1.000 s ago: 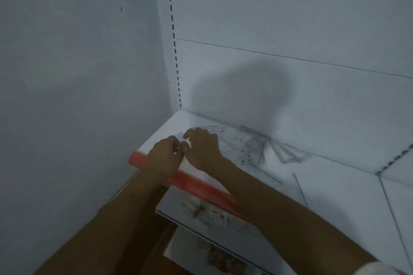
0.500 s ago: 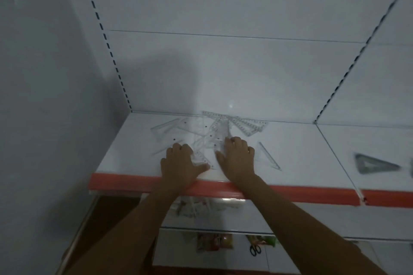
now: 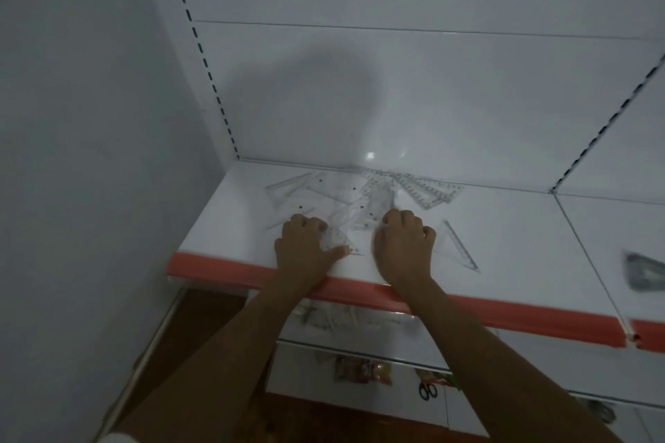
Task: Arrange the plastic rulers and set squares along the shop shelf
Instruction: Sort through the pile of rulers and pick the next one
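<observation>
A white shop shelf [image 3: 230,223] with a red front strip [image 3: 503,313] runs out from a corner where a pale wall [image 3: 72,119] meets a white back panel [image 3: 431,90] with slotted uprights. A loose heap of clear plastic rulers and set squares [image 3: 356,198] lies near the back of the shelf, some overlapping. The left hand [image 3: 306,248] rests on a small clear set square [image 3: 336,239], thumb spread and fingers [image 3: 306,221] curled down onto it. The right hand [image 3: 405,244] presses the heap's near edge with bent fingers; whether it grasps anything cannot be told. A lone set square [image 3: 458,244] lies just beside it, and a dark one [image 3: 646,271] sits well apart on the next shelf section. Lower shelves hold scissors [image 3: 427,390] and packets.
</observation>
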Action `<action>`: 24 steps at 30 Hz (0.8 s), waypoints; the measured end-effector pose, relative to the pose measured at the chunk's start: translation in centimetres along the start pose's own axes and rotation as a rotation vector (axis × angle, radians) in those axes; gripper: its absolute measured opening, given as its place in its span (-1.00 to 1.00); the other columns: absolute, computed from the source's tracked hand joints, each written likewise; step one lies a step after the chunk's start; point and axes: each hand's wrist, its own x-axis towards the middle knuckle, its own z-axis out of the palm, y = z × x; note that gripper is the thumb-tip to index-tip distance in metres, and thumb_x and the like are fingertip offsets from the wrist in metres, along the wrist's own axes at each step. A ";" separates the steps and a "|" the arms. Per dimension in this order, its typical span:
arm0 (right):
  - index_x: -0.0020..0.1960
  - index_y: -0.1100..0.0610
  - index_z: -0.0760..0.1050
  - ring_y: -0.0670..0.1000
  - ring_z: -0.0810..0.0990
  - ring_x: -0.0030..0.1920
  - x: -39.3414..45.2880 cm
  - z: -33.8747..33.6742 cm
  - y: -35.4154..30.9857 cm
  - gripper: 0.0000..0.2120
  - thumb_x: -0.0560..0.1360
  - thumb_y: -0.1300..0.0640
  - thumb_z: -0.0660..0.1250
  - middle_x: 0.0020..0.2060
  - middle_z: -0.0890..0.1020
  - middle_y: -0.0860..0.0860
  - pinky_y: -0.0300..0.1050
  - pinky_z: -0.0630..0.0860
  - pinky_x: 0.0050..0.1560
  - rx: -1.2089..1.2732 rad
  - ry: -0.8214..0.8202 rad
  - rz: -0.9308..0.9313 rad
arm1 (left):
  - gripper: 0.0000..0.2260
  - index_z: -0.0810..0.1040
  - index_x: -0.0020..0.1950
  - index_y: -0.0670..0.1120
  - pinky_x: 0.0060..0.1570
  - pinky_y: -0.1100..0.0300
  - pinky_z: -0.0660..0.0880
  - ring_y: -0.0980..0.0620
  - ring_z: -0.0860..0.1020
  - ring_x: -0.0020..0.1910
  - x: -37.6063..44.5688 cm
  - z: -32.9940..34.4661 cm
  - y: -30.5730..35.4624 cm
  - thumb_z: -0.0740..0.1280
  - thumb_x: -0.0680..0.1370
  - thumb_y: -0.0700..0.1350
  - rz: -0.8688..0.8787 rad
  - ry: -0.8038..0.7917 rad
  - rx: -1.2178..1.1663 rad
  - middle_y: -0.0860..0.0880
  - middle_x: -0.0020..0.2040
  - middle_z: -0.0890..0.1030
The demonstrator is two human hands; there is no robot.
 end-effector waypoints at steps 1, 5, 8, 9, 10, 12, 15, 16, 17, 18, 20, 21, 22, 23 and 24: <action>0.01 0.15 0.49 0.15 0.53 -0.08 -0.1 0.1 0.1 -0.86 0.49 0.15 0.27 -0.12 0.56 0.10 0.05 0.35 0.01 -0.016 0.019 -0.009 | -0.45 0.46 0.27 -0.02 0.24 0.01 0.31 -0.04 0.33 0.28 0.0 0.0 0.0 0.42 0.40 0.24 0.001 -0.001 -0.016 -0.05 0.25 0.37; -0.04 0.17 0.50 0.14 0.53 -0.19 -0.4 0.2 0.2 -0.91 0.48 0.20 0.27 -0.22 0.56 0.09 0.02 0.39 -0.09 -0.033 0.137 -0.040 | -0.46 0.46 0.23 -0.05 0.20 0.01 0.38 -0.03 0.36 0.24 0.3 -0.1 -0.1 0.43 0.39 0.24 0.018 -0.015 0.007 -0.05 0.20 0.39; -0.03 0.17 0.51 0.15 0.53 -0.17 -0.6 0.1 0.3 -0.92 0.48 0.20 0.30 -0.20 0.56 0.10 0.01 0.38 -0.09 -0.033 0.136 -0.037 | -0.43 0.45 0.23 -0.06 0.23 -0.03 0.40 -0.06 0.36 0.24 1.3 -0.8 0.6 0.47 0.36 0.22 -0.017 -0.096 0.021 -0.08 0.21 0.39; -0.03 0.17 0.50 0.14 0.52 -0.16 -0.6 0.0 0.3 -0.92 0.48 0.19 0.30 -0.19 0.55 0.10 0.01 0.38 -0.09 -0.029 0.134 -0.035 | -0.39 0.44 0.25 -0.08 0.24 -0.04 0.40 -0.08 0.36 0.26 1.6 -1.1 0.7 0.49 0.34 0.21 -0.034 -0.139 0.025 -0.11 0.23 0.38; -0.03 0.17 0.50 0.14 0.52 -0.16 -0.6 0.0 0.3 -0.91 0.48 0.19 0.30 -0.18 0.55 0.10 0.01 0.38 -0.10 -0.025 0.137 -0.036 | -0.35 0.43 0.28 -0.10 0.24 -0.04 0.40 -0.10 0.36 0.27 2.0 -1.3 0.9 0.51 0.33 0.20 -0.045 -0.182 0.029 -0.13 0.25 0.38; -0.04 0.17 0.50 0.13 0.51 -0.16 -0.7 -0.2 0.1 -0.91 0.49 0.18 0.26 -0.18 0.54 0.09 0.00 0.39 -0.12 -0.019 0.148 -0.044 | -0.26 0.40 0.33 -0.16 0.26 -0.04 0.40 -0.14 0.36 0.31 2.8 -1.6 1.1 0.53 0.31 0.21 -0.059 -0.257 0.046 -0.18 0.31 0.36; -0.07 0.16 0.48 0.09 0.51 -0.20 -0.7 -0.5 -0.2 -0.76 0.52 0.11 0.06 -0.20 0.54 0.07 -0.03 0.41 -0.16 -0.013 0.177 -0.053 | -0.17 0.40 0.32 -0.21 0.27 -0.07 0.39 -0.19 0.35 0.31 3.6 -1.5 1.1 0.51 0.26 0.29 -0.066 -0.313 0.102 -0.24 0.33 0.36; -0.08 0.16 0.48 0.09 0.50 -0.22 -0.8 -0.5 -0.3 -0.73 0.52 0.10 0.03 -0.22 0.53 0.06 -0.04 0.40 -0.18 -0.008 0.191 -0.054 | -0.17 0.39 0.32 -0.22 0.27 -0.07 0.38 -0.19 0.34 0.32 3.7 -1.5 1.1 0.50 0.27 0.30 -0.066 -0.318 0.110 -0.24 0.33 0.36; -0.09 0.17 0.47 0.09 0.50 -0.24 -0.8 -0.5 -0.4 -0.74 0.51 0.11 0.03 -0.24 0.53 0.06 -0.05 0.40 -0.20 -0.005 0.207 -0.053 | -0.16 0.36 0.34 -0.22 0.28 -0.07 0.37 -0.20 0.32 0.33 3.7 -1.6 1.2 0.49 0.29 0.29 -0.065 -0.322 0.116 -0.24 0.34 0.35; -0.10 0.17 0.47 0.09 0.50 -0.25 -0.8 -0.5 -0.5 -0.76 0.51 0.12 0.04 -0.25 0.52 0.06 -0.06 0.39 -0.21 -0.004 0.222 -0.049 | -0.15 0.32 0.37 -0.22 0.29 -0.08 0.36 -0.21 0.31 0.34 3.8 -1.6 1.2 0.49 0.30 0.29 -0.062 -0.329 0.127 -0.25 0.35 0.33; -0.12 0.17 0.46 0.09 0.50 -0.27 -0.6 -0.4 -0.5 -0.79 0.51 0.14 0.07 -0.27 0.52 0.06 -0.06 0.37 -0.23 0.004 0.246 -0.019 | -0.13 0.22 0.41 -0.22 0.30 -0.10 0.36 -0.22 0.29 0.35 3.6 -1.6 1.3 0.48 0.34 0.25 -0.066 -0.306 0.124 -0.25 0.36 0.31; -0.13 0.18 0.45 0.10 0.50 -0.28 -0.6 -0.4 -0.5 -0.79 0.52 0.15 0.06 -0.28 0.52 0.07 -0.06 0.37 -0.23 0.012 0.263 0.005 | -0.15 0.20 0.41 -0.21 0.28 -0.11 0.37 -0.21 0.30 0.34 3.5 -1.5 1.5 0.47 0.34 0.22 -0.077 -0.273 0.088 -0.23 0.34 0.31; -0.14 0.18 0.44 0.11 0.50 -0.30 -0.7 -0.5 -0.6 -0.78 0.53 0.17 0.05 -0.29 0.51 0.07 -0.05 0.37 -0.24 0.026 0.282 0.034 | -0.18 0.20 0.40 -0.18 0.26 -0.11 0.38 -0.19 0.31 0.33 3.2 -1.6 1.9 0.47 0.34 0.21 -0.080 -0.226 0.039 -0.20 0.32 0.32; -0.15 0.19 0.43 0.12 0.50 -0.32 -0.8 -0.6 -0.6 -0.77 0.53 0.18 0.03 -0.31 0.51 0.08 -0.04 0.37 -0.26 0.045 0.297 0.062 | -0.21 0.23 0.38 -0.15 0.23 -0.11 0.40 -0.17 0.32 0.30 3.0 -1.4 2.3 0.45 0.33 0.22 -0.059 -0.165 -0.005 -0.17 0.29 0.34; -0.16 0.19 0.42 0.14 0.50 -0.35 -0.8 -0.8 -0.7 -0.76 0.53 0.18 0.00 -0.32 0.51 0.09 -0.03 0.37 -0.28 0.070 0.298 0.095 | -0.25 0.26 0.36 -0.12 0.20 -0.10 0.42 -0.14 0.34 0.28 2.9 -1.2 2.8 0.44 0.34 0.23 -0.004 -0.110 -0.023 -0.14 0.27 0.36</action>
